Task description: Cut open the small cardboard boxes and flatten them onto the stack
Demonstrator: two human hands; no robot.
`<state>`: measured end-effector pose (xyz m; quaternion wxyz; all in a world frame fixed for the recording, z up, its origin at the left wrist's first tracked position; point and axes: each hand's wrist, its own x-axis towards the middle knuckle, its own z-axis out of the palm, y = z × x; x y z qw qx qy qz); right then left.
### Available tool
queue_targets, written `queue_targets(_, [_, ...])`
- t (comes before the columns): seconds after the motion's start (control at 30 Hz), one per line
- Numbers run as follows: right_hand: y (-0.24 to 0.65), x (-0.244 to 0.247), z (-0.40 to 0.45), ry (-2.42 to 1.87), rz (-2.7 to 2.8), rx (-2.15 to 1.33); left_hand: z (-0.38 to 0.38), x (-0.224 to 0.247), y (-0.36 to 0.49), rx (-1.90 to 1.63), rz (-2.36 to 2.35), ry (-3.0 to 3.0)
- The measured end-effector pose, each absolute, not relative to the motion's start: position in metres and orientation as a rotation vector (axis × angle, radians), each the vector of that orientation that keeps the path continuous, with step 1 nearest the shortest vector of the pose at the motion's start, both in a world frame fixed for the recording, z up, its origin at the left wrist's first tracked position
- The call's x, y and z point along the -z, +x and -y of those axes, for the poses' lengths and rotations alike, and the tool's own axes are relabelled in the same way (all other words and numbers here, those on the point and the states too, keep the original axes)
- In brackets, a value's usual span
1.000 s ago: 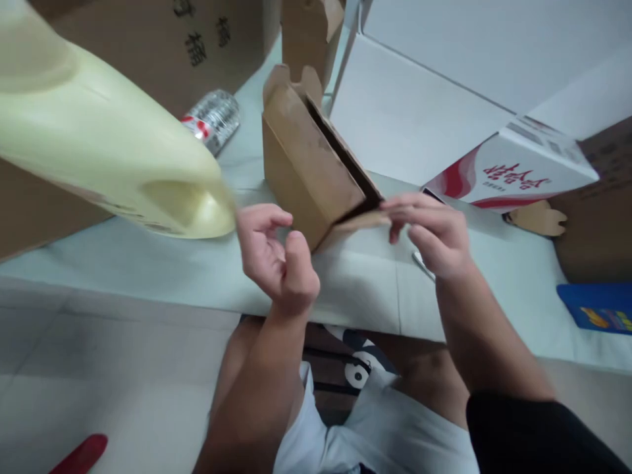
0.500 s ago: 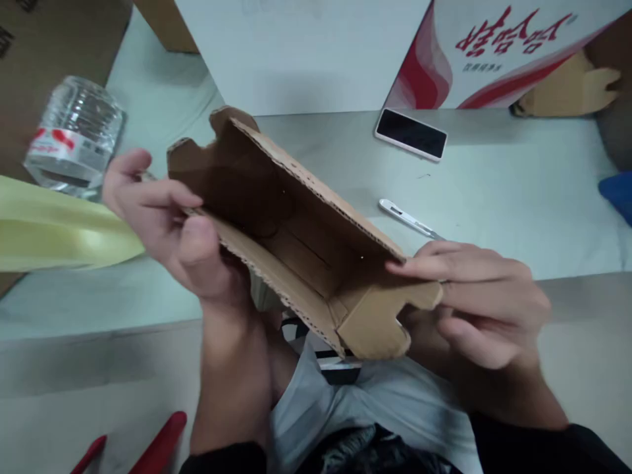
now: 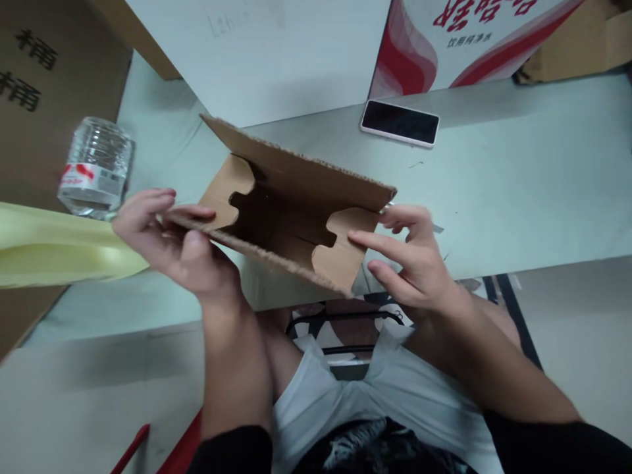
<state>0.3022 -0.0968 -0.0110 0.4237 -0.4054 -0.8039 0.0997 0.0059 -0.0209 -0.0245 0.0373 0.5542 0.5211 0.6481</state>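
A small brown cardboard box [image 3: 301,171] is held above the table edge, its top facing me. Two notched end flaps are folded inward across the opening, while the long side flaps stand up. My left hand [image 3: 182,243] grips the box at its left end, thumb on the near long flap and fingers behind it. At the right end, my right hand [image 3: 409,257] has its index finger on the right notched flap [image 3: 345,247], with the other fingers spread beside the box. The underside of the box is hidden.
A black-screened phone [image 3: 399,123] lies beyond the box on the pale green table [image 3: 518,178]. A clear water bottle [image 3: 96,168] and yellow material [image 3: 64,247] are at the left. White and red cartons [image 3: 296,59] stand at the back; brown cardboard [image 3: 577,49] lies back right.
Both notched end flaps have folded inward over the opening. The box has turned more level, and my right hand has shifted left and up, its index finger now on the right flap.
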Motion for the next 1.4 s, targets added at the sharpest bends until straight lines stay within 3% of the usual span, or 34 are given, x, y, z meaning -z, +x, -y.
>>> queue_targets(0.17, [0.299, 0.006, 0.099, -0.936, 1.953, -0.358, 0.029, 0.026, 0.007, -2.027, -1.346, 2.082])
queue_targets(0.47, [0.296, 0.003, 0.1, -0.768, 1.878, -0.661, 0.047, 0.0, 0.009, -1.423, -1.416, 2.438])
queue_targets(0.6, [0.294, 0.013, 0.097, -1.119, 1.526, -0.67, 0.045, 0.004, 0.002, -1.528, -1.429, 2.355])
queue_targets(0.7, [0.295, 0.013, 0.095, -1.439, 1.376, -0.991, 0.043, 0.008, -0.006, -1.734, -1.561, 2.135])
queue_targets(0.83, [0.296, 0.007, 0.1, -1.244, 1.498, -1.449, 0.043, 0.008, -0.009, -1.862, -1.674, 1.796])
queue_targets(0.97, [0.295, 0.003, 0.107, -1.051, 1.705, -1.157, 0.041, 0.013, -0.004, -1.747, -1.636, 1.225])
queue_targets(1.13, [0.296, 0.001, 0.102, -1.105, 1.834, -0.772, 0.042, 0.026, 0.006, -0.994, -1.442, 1.084])
queue_targets(1.4, [0.307, 0.001, 0.102, -1.17, 1.78, -0.672, 0.042, 0.029, 0.036, -1.002, -1.243, 1.068])
